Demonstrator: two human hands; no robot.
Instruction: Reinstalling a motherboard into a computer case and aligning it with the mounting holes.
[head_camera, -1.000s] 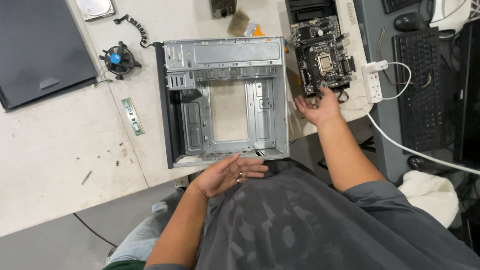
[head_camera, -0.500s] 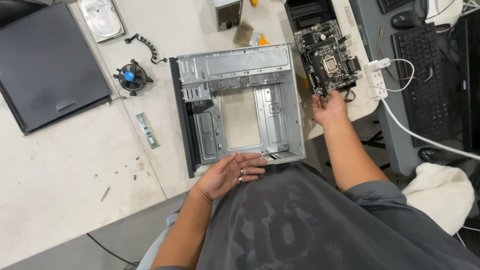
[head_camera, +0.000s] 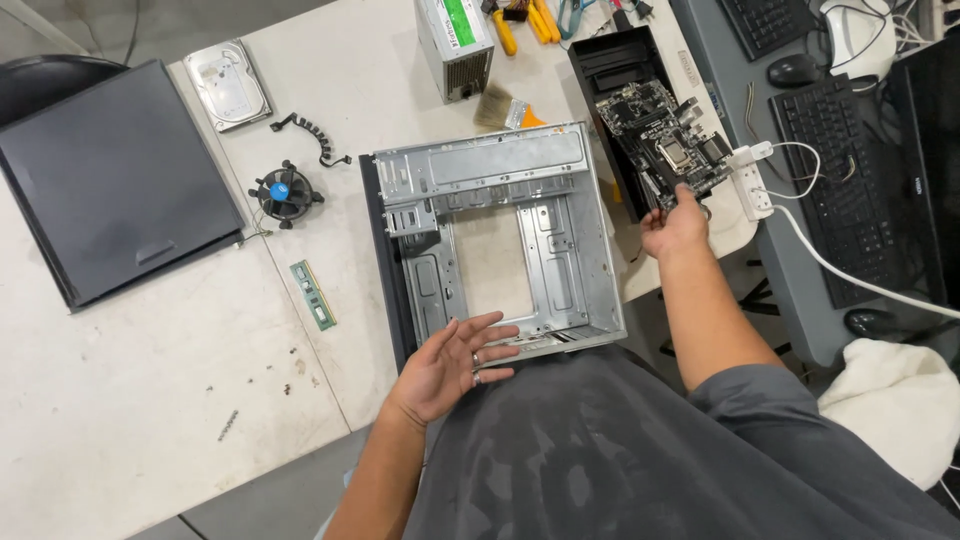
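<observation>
Motherboard (head_camera: 665, 145) gripped at its near edge by our right hand (head_camera: 675, 225) | our left hand (head_camera: 450, 365) open, fingers spread, resting on computer case (head_camera: 495, 245) | bench (head_camera: 130, 400)

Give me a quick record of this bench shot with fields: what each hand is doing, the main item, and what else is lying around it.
Left hand: left hand open, fingers resting on the near edge of the empty metal computer case
Right hand: right hand gripping the near edge of the motherboard
Case: lying open on the white table, nothing mounted inside
Left of case: memory stick, cooler fan, hard drive, dark side panel
Behind case: power supply, brush
Right: power strip, keyboard
</observation>
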